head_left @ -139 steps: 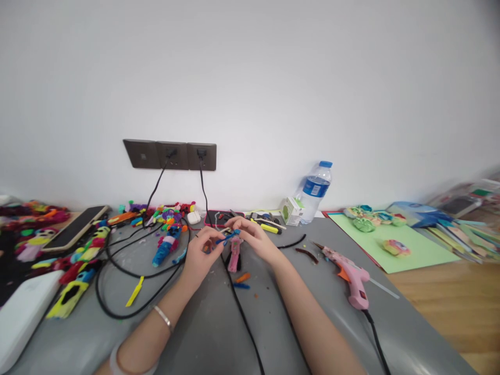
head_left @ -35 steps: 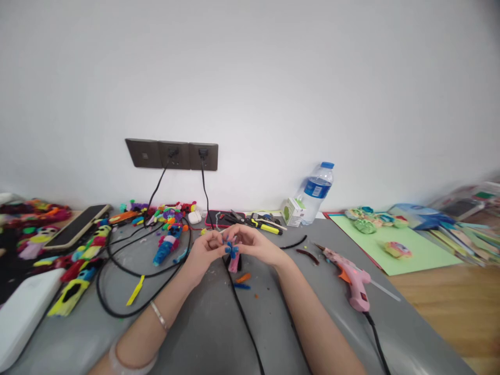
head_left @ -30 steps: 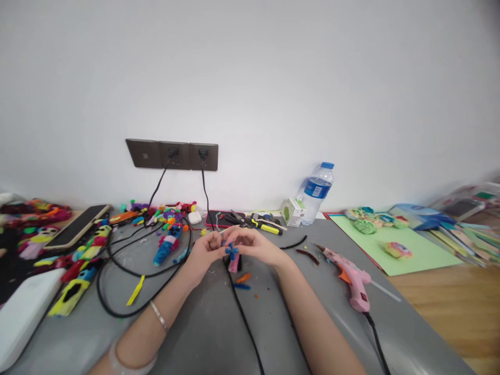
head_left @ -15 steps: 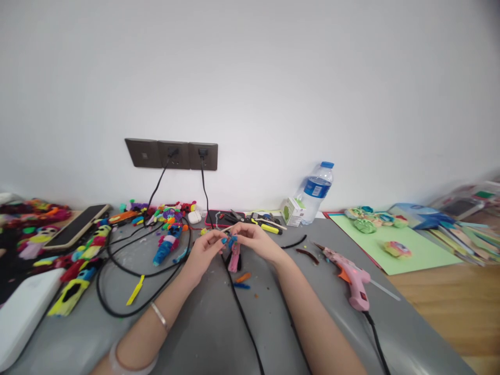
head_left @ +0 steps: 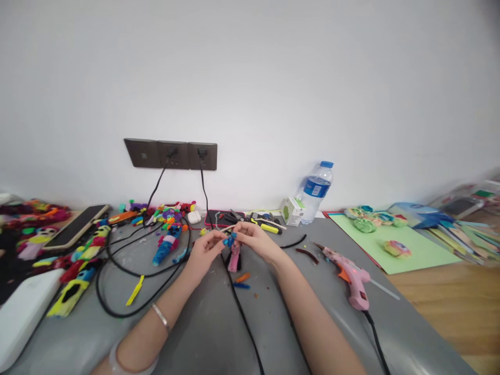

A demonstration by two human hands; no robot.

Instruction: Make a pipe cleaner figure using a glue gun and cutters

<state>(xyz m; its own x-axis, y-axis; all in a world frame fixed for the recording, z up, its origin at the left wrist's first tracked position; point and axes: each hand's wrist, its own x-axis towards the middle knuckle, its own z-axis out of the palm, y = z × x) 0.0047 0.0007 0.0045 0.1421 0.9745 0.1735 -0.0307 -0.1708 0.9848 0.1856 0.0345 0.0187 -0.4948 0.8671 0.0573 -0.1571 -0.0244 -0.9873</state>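
Close together over the middle of the table, my left hand (head_left: 203, 254) and my right hand (head_left: 255, 240) pinch a small fuzzy figure (head_left: 235, 257) of pink, blue and black pipe cleaner. Its pink part hangs below my fingertips; the upper part is mostly hidden by them. A thin light stick shows at the fingertips, and I cannot tell which hand holds it. On the table just below lie an orange pipe cleaner piece (head_left: 242, 277) and a blue pipe cleaner piece (head_left: 241, 285).
A pink glue gun (head_left: 356, 284) lies right, near a brown strip (head_left: 307, 255). Black cables (head_left: 244, 317) cross the grey table. Fuzzy dolls (head_left: 72, 294), a phone (head_left: 77, 226) and a white device (head_left: 29, 317) are left. A water bottle (head_left: 315, 192) leans against the wall.
Both hands stay in place around the fuzzy figure. The blue part between my fingertips has shifted very slightly; nothing else has visibly moved.
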